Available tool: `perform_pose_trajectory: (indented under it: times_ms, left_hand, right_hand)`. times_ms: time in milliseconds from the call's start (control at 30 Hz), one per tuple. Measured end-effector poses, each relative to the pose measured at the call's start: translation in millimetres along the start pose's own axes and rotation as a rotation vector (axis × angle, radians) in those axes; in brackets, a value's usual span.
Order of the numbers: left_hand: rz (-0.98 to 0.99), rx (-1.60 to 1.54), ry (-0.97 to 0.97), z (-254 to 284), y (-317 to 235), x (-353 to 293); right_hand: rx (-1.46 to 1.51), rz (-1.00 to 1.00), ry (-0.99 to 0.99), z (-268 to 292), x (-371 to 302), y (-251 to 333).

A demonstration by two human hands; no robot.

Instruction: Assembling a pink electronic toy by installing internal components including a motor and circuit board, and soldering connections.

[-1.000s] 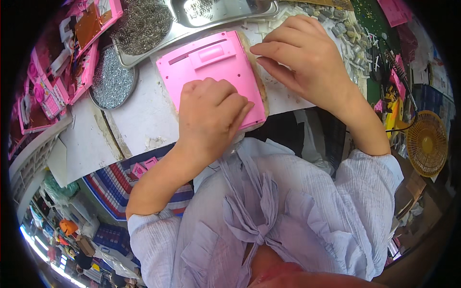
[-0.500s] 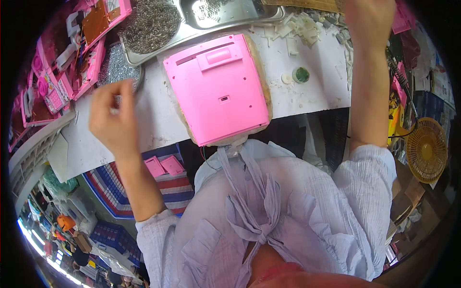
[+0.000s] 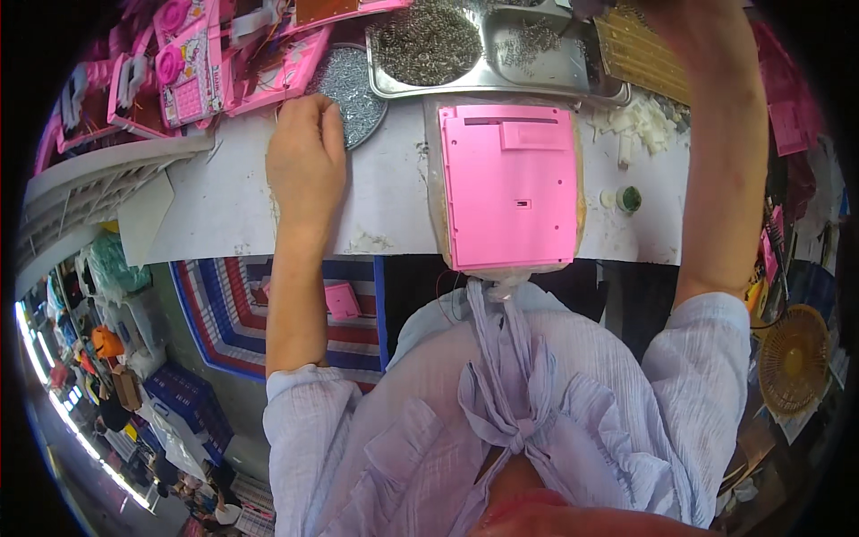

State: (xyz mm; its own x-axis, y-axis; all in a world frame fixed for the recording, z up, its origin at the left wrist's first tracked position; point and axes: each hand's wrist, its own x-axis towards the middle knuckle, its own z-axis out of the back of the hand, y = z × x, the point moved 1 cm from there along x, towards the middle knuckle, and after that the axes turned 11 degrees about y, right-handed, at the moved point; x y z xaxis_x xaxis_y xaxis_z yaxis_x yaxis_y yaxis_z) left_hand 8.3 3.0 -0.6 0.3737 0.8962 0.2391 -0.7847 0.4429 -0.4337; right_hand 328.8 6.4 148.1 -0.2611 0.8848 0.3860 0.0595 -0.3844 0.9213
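Note:
A pink plastic casing (image 3: pixel 510 233) with a slot, a small opening and several holes lies flat on a wrapped pad (image 3: pixel 580 192) in front of me. To its left, my left hand (image 3: pixel 309 161) is held over the table with curled fingers, beside a round dish (image 3: pixel 353 94) of small silvery metal pieces. Whatever it pinches, if anything, is hidden. My right hand (image 3: pixel 707 31) reaches up to the far right and is cut off by the upper edge. Its fingers are not clearly visible, though something dark shows near them.
Pink plastic assemblies (image 3: pixel 192 76) with wires are heaped at the far left. Behind the casing stands a steel compartment tray (image 3: pixel 501 88) with small metal parts. White pieces (image 3: pixel 640 121) and a small green-filled pot (image 3: pixel 629 199) lie to the right. A striped lined bin (image 3: pixel 224 313) sits below the table.
The view has shifted, so the casing appears further right and straighter. My left hand has moved forward toward the dish and its fingers have curled; the right hand stays at the far right.

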Motion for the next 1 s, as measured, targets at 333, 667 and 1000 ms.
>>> perform_pose_trajectory:
  times_ms: [333,667,1000]
  left_hand:
    - [-0.469,-0.475,0.259,6,-125,-54]
    - [-0.532,-0.597,0.364,4,-156,-55]
    - [-0.778,-0.309,0.342,9,-150,-45]
  right_hand:
    - [0.398,0.109,0.152,-51,-110,15]
    - [0.358,0.064,0.107,-63,-138,44]
    - [0.327,0.012,0.048,-72,-145,36]
